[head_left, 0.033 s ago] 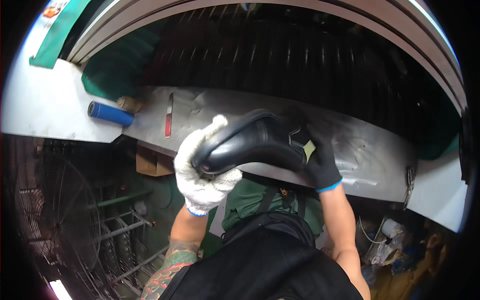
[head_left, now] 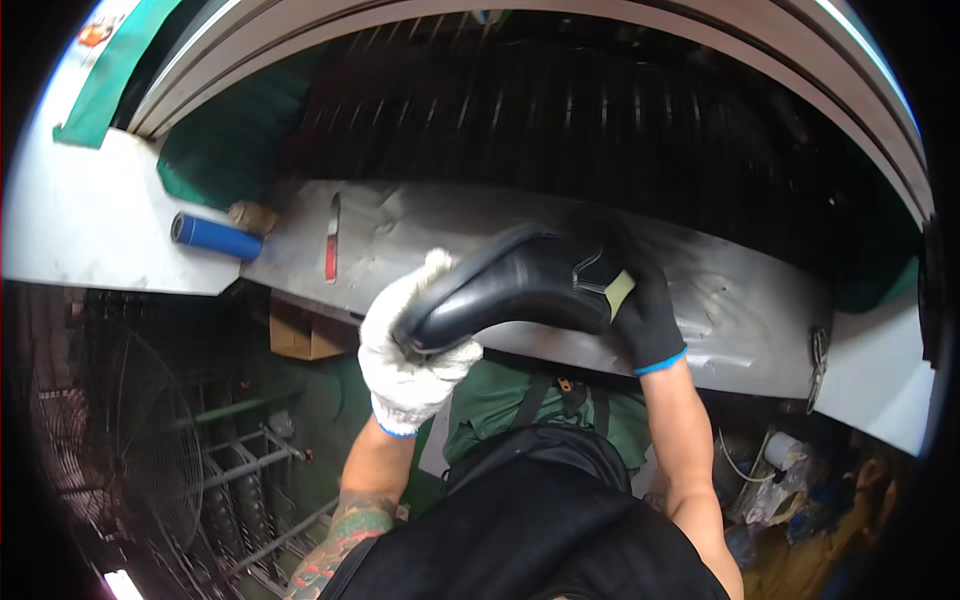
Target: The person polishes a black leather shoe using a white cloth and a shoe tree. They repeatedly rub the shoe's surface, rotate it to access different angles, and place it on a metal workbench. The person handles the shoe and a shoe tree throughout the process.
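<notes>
A black leather shoe (head_left: 500,290) with white stitching is held sideways above the metal bench, sole edge toward the far side. My left hand (head_left: 408,350), in a white knitted glove, grips its toe, with the thumb up along the sole edge. At the other end my right hand (head_left: 645,305), in a black glove with a blue cuff, is closed around the ankle part; some of its fingers are hidden behind the shoe. A pale yellow-green patch (head_left: 619,294) shows beside the right fingers.
On the dented metal bench (head_left: 740,300) lies a red-handled knife (head_left: 332,240). A blue cylinder (head_left: 217,236) and a brown roll (head_left: 252,216) sit to its left. Dark ribbed strips (head_left: 500,110) hang beyond. Below left stand a cardboard box (head_left: 312,330) and a large fan (head_left: 130,440).
The shoe and my left hand have shifted slightly right and toward me; the view has tilted a little. Both hands keep their hold.
</notes>
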### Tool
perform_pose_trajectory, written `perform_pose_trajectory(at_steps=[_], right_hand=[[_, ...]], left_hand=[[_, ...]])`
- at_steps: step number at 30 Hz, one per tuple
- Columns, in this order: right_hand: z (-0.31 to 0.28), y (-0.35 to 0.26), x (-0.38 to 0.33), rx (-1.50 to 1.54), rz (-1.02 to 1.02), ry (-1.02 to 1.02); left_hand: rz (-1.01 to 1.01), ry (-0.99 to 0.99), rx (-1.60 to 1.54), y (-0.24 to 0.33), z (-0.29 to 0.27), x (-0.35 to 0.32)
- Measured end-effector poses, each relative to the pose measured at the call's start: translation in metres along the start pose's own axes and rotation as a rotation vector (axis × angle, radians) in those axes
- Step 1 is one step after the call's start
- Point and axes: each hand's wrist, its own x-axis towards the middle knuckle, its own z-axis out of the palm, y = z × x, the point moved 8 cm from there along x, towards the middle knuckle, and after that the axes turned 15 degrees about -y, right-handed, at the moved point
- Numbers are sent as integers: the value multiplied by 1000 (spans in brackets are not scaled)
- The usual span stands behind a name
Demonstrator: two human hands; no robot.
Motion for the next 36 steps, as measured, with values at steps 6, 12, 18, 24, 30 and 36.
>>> perform_pose_trajectory(at_steps=[6,12,18,24,30,36], right_hand=[[7,-56,27,-262,-130,191],[87,-65,45,-577,32,-46],[120,-61,50,-678,-123,-180],[110,-57,45,-722,-151,-51],[95,-59,40,-717,-115,-31],[99,-57,39,-728,-93,42]], left_hand=[[-355,-507,486,-67,68,-56],[-506,-348,-356,-59,41,32],[-120,-173,-734,-59,41,96],[-187,17,-760,-65,52,95],[-130,285,-1067,-81,62,81],[-154,-36,-818,-70,62,99]])
